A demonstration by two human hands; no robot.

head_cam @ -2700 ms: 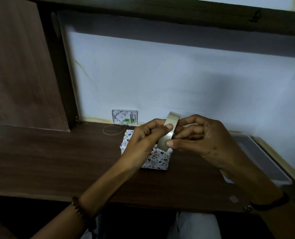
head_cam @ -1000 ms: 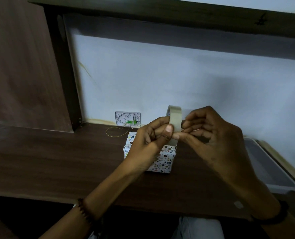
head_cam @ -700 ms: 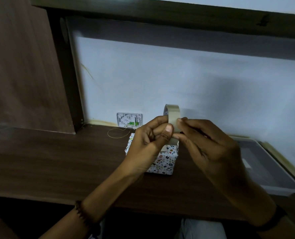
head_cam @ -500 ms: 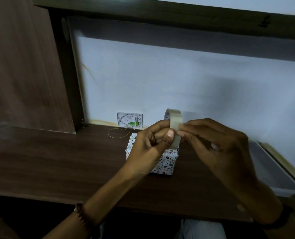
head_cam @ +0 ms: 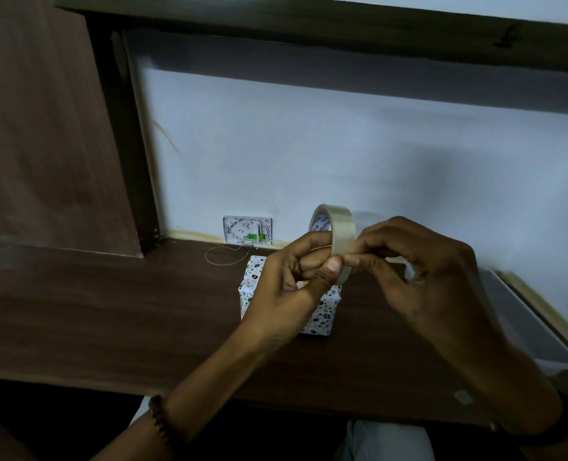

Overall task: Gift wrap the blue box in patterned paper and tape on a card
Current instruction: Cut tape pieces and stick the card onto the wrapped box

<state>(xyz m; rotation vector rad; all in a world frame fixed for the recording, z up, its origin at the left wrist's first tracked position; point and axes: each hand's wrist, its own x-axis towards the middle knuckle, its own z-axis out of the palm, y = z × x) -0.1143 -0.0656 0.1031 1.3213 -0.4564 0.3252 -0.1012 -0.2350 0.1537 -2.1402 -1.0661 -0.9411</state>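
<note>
A box wrapped in white patterned paper [head_cam: 252,287] sits on the dark wooden desk [head_cam: 109,311], partly hidden behind my hands. My left hand [head_cam: 295,281] grips a roll of clear tape [head_cam: 340,231] held upright above the box, thumb pressed on its outer face. My right hand [head_cam: 418,271] pinches at the tape's surface on the roll's right side, fingertips meeting my left thumb. No card is visible.
A grey plastic tray [head_cam: 525,327] lies at the desk's right end. A white wall socket plate [head_cam: 247,230] and a thin yellow wire loop [head_cam: 224,256] sit behind the box. A wooden panel [head_cam: 43,128] stands at left, a shelf overhead.
The roll has stayed in my left hand and turned slightly. My right fingertips shifted along the roll's outer face and now pinch lower, close to my left thumb.
</note>
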